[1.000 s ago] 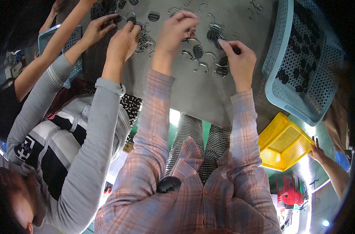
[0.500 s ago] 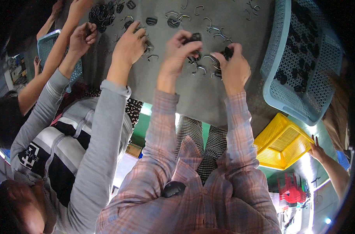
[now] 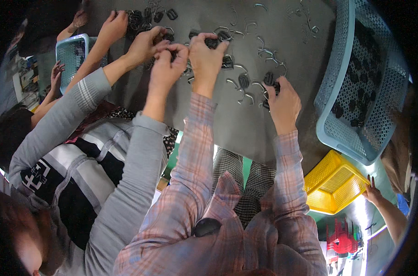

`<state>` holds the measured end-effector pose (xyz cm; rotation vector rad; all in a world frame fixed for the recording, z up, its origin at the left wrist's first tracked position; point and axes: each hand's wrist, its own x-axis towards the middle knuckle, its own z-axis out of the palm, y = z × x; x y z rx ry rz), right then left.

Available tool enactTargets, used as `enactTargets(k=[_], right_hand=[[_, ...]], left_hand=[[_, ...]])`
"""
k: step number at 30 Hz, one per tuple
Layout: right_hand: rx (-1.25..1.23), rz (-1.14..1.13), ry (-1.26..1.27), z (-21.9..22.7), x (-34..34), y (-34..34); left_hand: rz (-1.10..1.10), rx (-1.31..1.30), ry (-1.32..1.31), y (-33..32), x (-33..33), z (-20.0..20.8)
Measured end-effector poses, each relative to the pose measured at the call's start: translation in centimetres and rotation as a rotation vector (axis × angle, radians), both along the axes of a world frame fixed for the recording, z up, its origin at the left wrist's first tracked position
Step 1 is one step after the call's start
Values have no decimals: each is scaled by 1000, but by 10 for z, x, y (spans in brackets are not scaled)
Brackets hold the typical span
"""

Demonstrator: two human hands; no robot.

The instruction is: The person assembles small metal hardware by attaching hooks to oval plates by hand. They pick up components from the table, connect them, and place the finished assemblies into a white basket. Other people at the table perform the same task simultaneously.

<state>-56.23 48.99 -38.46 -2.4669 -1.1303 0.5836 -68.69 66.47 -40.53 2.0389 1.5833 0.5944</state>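
My left hand (image 3: 205, 59) reaches over the grey table with thumb and fingers closed around a small black slotted buckle (image 3: 212, 43). Lower and to the right, my right hand (image 3: 285, 106) pinches another black buckle (image 3: 269, 78) between thumb and fingers; more dark pieces beneath it are partly hidden. Between my hands lie a loose black buckle (image 3: 243, 81) and a second one (image 3: 227, 61), with bent metal wire hooks (image 3: 240, 69) beside them. Whether these hooks are joined to the buckles, I cannot tell.
Close on my left, a co-worker's two hands (image 3: 170, 69) handle small parts. A buckle pile (image 3: 134, 19) lies beyond them. Scattered hooks (image 3: 269, 56) lie ahead. At right stand a large blue-grey basket (image 3: 326, 120) holding black pieces and a yellow basket (image 3: 312, 191), touched by another person's hand (image 3: 372, 191).
My left hand has moved left, leaving two buckles in plain sight on the table. The right hand keeps its hold. The co-worker's hands have come together, and the whole view has shifted slightly.
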Motion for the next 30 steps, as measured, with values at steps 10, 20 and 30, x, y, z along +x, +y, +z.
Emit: enactTargets(k=[10,20,30], right_hand=[[458,-433,1307,22,18,-7],[94,-14,81,-4,8,37],[314,-255,1122,21,14,-1]], left_hand=[[70,-858,-950,1,0,2],[11,-221,-306,43,47,7],[-63,-439,-220,27,20,37]])
